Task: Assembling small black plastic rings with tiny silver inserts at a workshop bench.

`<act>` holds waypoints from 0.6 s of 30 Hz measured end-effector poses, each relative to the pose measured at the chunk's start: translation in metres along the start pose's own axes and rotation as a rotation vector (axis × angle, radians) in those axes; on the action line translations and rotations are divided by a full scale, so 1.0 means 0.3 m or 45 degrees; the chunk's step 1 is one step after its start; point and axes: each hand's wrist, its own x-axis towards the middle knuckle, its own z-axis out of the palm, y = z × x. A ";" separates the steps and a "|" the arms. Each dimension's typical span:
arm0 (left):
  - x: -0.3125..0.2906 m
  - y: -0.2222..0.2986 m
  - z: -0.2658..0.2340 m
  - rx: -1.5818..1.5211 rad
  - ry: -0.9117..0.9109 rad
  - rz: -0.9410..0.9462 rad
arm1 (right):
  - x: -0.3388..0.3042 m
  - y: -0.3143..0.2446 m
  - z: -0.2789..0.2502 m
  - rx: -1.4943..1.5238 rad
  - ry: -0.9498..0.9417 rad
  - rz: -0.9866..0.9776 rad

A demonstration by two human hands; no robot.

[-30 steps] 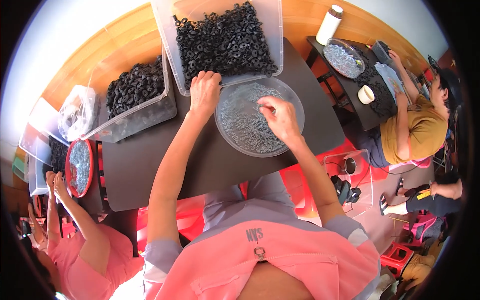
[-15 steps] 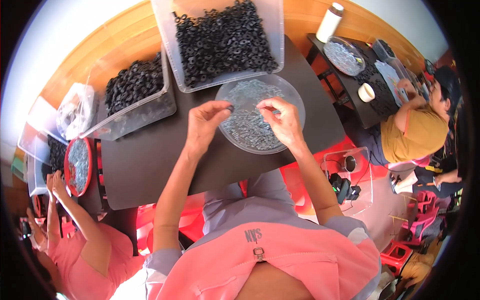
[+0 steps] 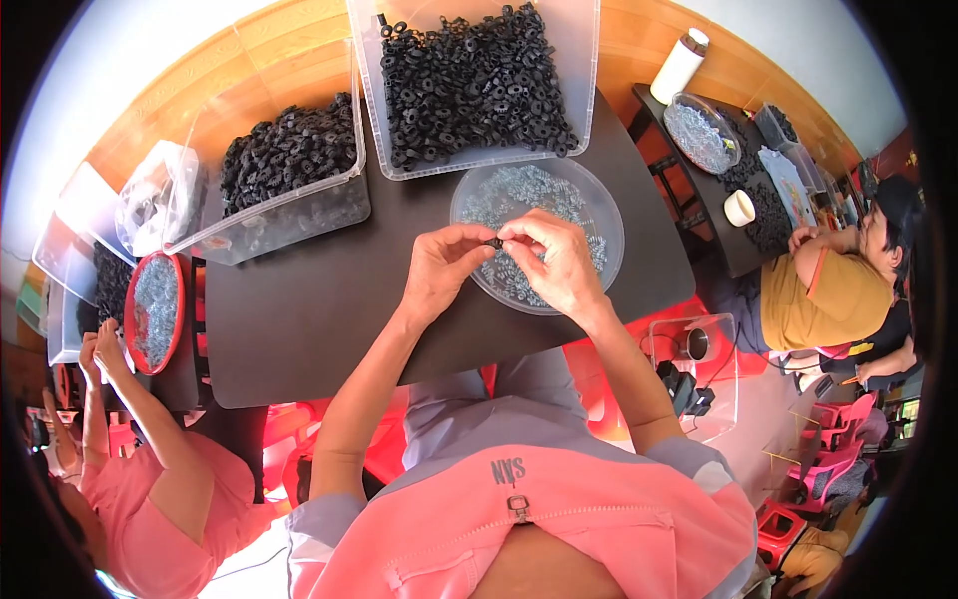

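Observation:
My left hand (image 3: 442, 272) pinches a small black plastic ring-like part (image 3: 494, 243) between thumb and fingertips. Against it, the fingertips of my right hand (image 3: 555, 262) are pressed together; whatever they grip is too small and covered to make out. Both hands meet over the near left side of a round clear plastic bowl (image 3: 611, 262), which holds many small, shiny, pale pieces (image 3: 514, 185). Just beyond the bowl stands a large translucent bin (image 3: 591, 60) of black ring-shaped parts (image 3: 469, 90).
A second clear bin (image 3: 299, 222) of black parts (image 3: 284, 160) is at the dark table's (image 3: 299, 319) far left. One co-worker (image 3: 180, 489) sits left by a red-rimmed tray (image 3: 182, 319). Another person (image 3: 828, 285) sits right, at a table with a white bottle (image 3: 681, 66).
My hands have come together, bringing the right fingertips to the black part in my left. The view has shifted slightly, so the table and bins appear a little farther right.

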 end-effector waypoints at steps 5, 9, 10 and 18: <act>-0.004 0.004 0.001 0.038 -0.027 0.006 | 0.010 -0.009 0.000 0.059 -0.035 0.158; -0.004 0.010 0.003 -0.051 -0.012 -0.001 | 0.020 -0.017 -0.008 0.065 -0.088 0.149; -0.004 0.007 0.002 -0.054 -0.008 0.001 | 0.020 -0.021 -0.007 0.039 -0.079 0.093; 0.001 0.003 -0.008 -0.079 0.078 -0.007 | 0.085 0.008 -0.029 0.044 -0.171 -0.058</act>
